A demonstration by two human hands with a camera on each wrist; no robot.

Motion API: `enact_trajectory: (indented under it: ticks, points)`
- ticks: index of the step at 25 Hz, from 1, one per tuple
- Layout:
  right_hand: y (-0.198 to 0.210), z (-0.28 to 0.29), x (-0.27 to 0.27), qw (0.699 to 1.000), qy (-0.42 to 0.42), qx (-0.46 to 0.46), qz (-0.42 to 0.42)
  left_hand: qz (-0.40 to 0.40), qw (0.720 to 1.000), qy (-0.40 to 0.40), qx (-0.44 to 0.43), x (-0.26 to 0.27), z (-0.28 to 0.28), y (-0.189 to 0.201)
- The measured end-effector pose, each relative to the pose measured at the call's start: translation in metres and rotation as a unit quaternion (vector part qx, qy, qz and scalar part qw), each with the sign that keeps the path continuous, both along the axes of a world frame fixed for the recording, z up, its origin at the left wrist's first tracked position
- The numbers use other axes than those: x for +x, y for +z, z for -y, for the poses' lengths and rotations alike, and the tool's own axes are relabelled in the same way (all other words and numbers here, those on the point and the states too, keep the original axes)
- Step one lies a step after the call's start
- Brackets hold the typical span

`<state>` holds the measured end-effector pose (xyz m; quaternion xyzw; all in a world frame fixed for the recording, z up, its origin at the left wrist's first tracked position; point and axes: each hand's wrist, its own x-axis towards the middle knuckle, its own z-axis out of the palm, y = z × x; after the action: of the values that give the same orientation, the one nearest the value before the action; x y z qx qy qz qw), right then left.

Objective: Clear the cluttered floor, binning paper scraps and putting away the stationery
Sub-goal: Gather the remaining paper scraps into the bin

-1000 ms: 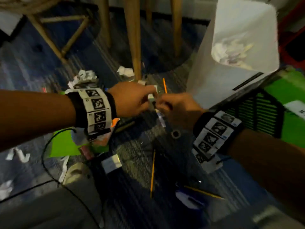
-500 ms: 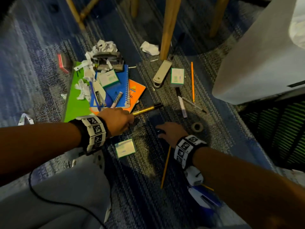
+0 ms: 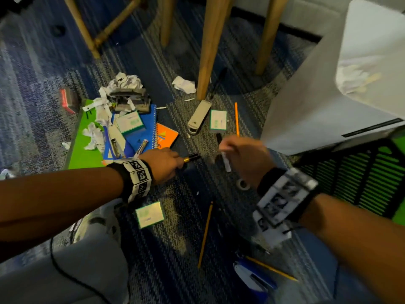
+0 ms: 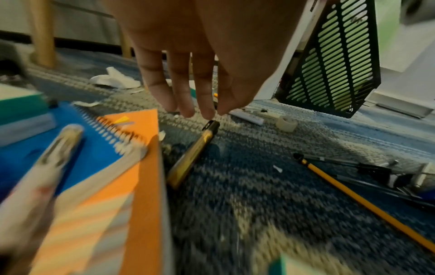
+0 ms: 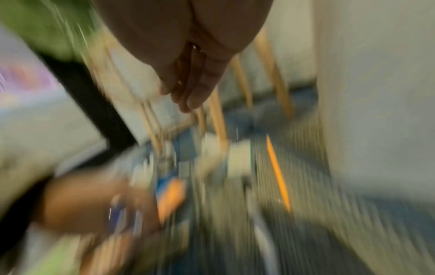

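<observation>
My left hand [image 3: 178, 160] hangs over a gold pen with a black cap [image 4: 195, 150] that lies on the carpet beside an orange notebook [image 4: 139, 167]. Its fingers [image 4: 207, 111] are straight and their tips are at the pen's black end. My right hand [image 3: 222, 147] hovers over a white marker [image 3: 226, 164] lying on the carpet. In the blurred right wrist view its fingers [image 5: 195, 96] look straight and hold nothing I can see. A white bin [image 3: 317, 102] with paper scraps [image 3: 355, 77] inside stands to the right. Crumpled paper [image 3: 126, 82] lies at the left.
A black mesh organiser [image 3: 350, 176] stands beside the bin. Scattered on the carpet are a beige stapler [image 3: 199, 114], small green-edged boxes [image 3: 218, 120], an orange pencil [image 3: 236, 119], a tape roll [image 3: 242, 184], a yellow pencil [image 3: 206, 233] and a blue notebook [image 3: 142, 137]. Wooden chair legs [image 3: 212, 47] stand behind.
Half a second ago my left hand gripped the gold pen; now the pen lies on the carpet under straight fingers. My right hand has moved away from me to above the white marker.
</observation>
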<state>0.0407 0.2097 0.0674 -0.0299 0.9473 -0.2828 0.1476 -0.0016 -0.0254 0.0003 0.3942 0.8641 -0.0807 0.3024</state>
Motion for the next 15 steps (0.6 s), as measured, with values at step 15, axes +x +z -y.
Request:
enact_trajectory:
  ticks: [15]
  points:
    - [0.058,-0.048,0.021,0.987,0.076,0.038,-0.135,0.149,0.982,-0.08,-0.086,0.063,-0.069,-0.061]
